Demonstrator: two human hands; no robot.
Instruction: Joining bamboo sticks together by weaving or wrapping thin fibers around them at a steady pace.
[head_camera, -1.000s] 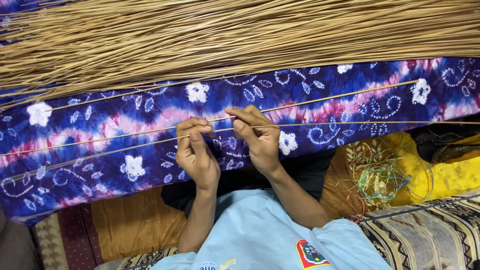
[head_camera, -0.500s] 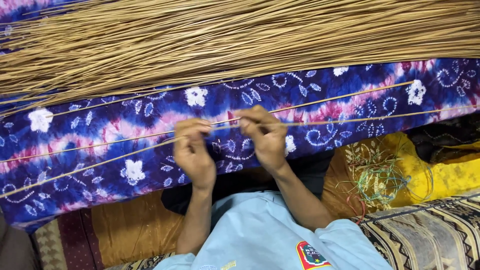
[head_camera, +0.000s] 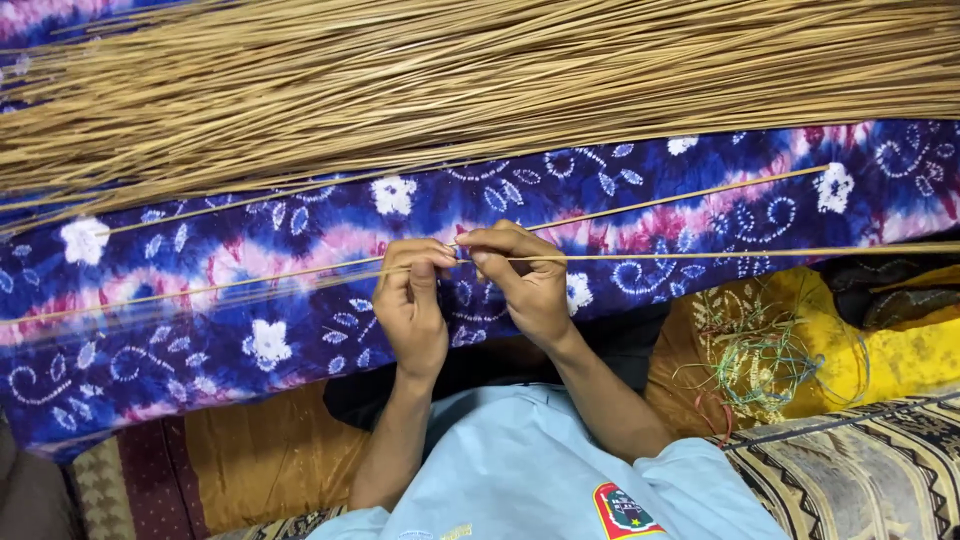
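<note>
Both hands (head_camera: 470, 290) barely shifted, pinching sideways-lying stick (head_camera: 750, 256).

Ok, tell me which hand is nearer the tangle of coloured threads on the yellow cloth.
Right. The right hand lies just left of the tangle of coloured threads; the left hand sits farther away, beyond the right one.

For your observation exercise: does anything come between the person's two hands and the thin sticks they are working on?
Nothing visible does. The left hand and right hand already pinch the thin sticks directly between their fingertips, above the blue patterned cloth. The big stick pile lies farther away, apart from the hands.
</note>
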